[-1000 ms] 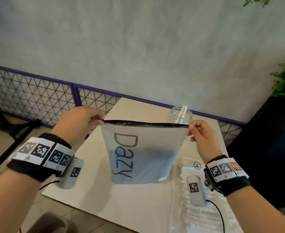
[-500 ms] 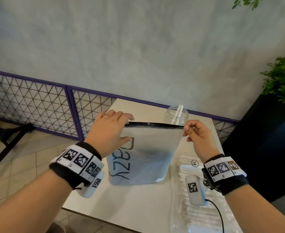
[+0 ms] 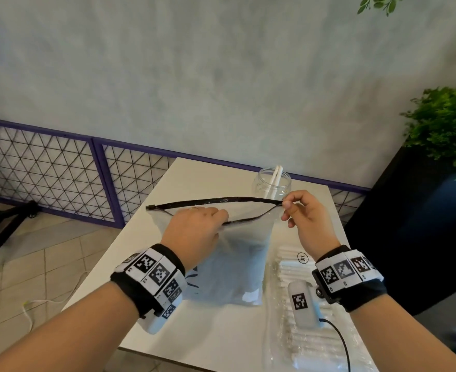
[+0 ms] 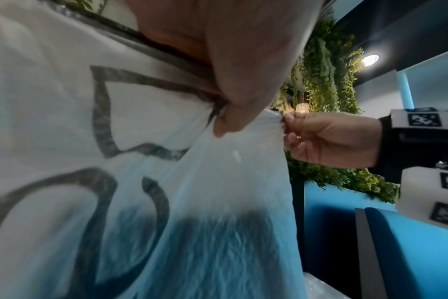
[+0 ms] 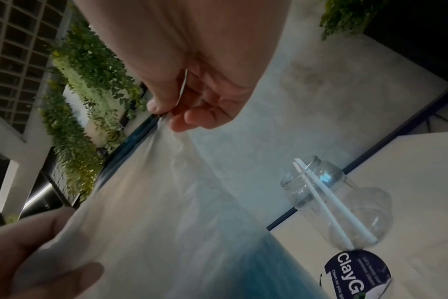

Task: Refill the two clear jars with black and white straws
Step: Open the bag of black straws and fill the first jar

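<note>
Head view shows us a frosted zip bag (image 3: 237,264) standing upright on the white worktop (image 3: 216,331), its black zip strip parted into a narrow open mouth. Our left hand (image 3: 194,232) grips the near lip of that mouth, fingers curled over the strip; dark lettering runs down the bag's front, too blurred in the left wrist view to read whole. A dark mass shows through the lower half of the bag. Our right hand (image 3: 306,221) pinches the bag's right top corner between thumb and forefinger. Behind the bag stands a clear jar (image 3: 272,183) holding two white straws (image 3: 276,174). Right of the bag lies a clear packet of white straws (image 3: 296,267) marked "XL". A dark round label reading "ClayG" (image 5: 356,271) lies near the jar. The worktop's left edge drops to tiled floor (image 3: 33,277).
</note>
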